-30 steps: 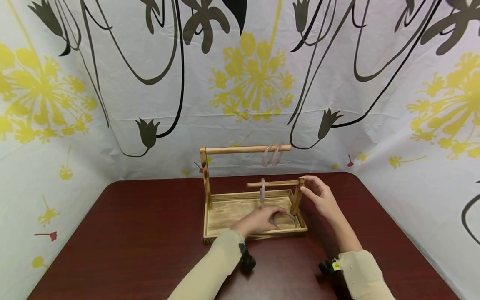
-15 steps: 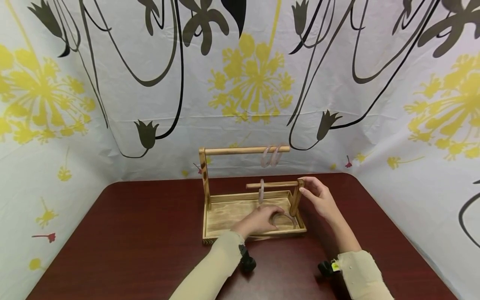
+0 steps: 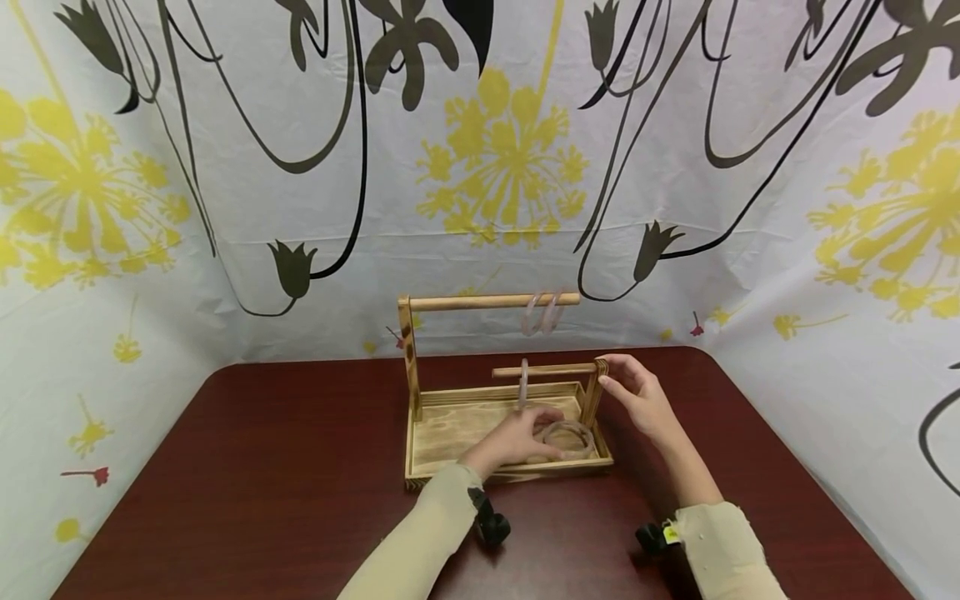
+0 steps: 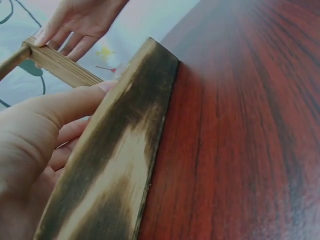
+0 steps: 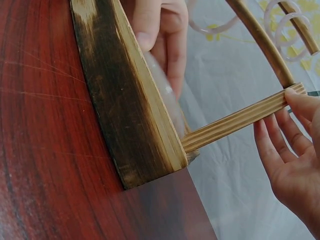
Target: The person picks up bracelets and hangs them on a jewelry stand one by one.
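Observation:
A wooden rack with a tray base (image 3: 450, 425) stands on the table. In its right end lie what look like overlapping pale pink bangles (image 3: 587, 435); blur hides how many. My left hand (image 3: 513, 437) is over the tray beside them, thumb and fingers spread apart around their left side. In the right wrist view, the left fingers (image 5: 175, 55) are just above a pale bangle (image 5: 167, 92) behind the tray wall. My right hand (image 3: 637, 396) pinches the top of the short post (image 5: 240, 117) between thumb and fingers. One bangle (image 3: 523, 383) hangs on the lower bar.
Two more bangles (image 3: 551, 312) hang near the free right end of the upper bar (image 3: 472, 302), held by a tall left post (image 3: 410, 354). The dark red table (image 3: 262, 467) extends around the rack. A patterned cloth (image 3: 337, 208) hangs behind.
My left hand has shifted slightly left and its thumb and fingers have spread, so more of the bangles in the tray shows. The right hand stays at the post.

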The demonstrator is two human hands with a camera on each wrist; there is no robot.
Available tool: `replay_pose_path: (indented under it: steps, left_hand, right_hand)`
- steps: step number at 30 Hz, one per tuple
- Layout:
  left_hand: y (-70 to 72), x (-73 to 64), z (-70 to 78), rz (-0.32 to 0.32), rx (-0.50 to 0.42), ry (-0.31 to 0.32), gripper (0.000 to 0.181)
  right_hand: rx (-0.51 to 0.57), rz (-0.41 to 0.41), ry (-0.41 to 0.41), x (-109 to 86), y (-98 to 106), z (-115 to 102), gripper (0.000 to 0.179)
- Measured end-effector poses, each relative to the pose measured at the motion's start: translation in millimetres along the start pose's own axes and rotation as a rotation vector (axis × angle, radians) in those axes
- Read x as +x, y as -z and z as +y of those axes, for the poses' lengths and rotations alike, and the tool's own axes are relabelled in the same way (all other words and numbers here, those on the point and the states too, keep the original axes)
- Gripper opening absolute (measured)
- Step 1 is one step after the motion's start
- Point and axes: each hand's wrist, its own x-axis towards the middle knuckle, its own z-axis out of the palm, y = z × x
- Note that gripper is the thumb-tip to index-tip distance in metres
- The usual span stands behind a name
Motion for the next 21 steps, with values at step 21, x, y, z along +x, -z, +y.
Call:
replay_pose_path:
  steps: [21]
  left_hand:
    - [6.1, -10.2, 5.6, -0.044, -0.255, -0.006, 0.06]
  right_hand:
    - [0.002, 0.0, 0.014, 0.5, -0.6, -4.3, 0.029]
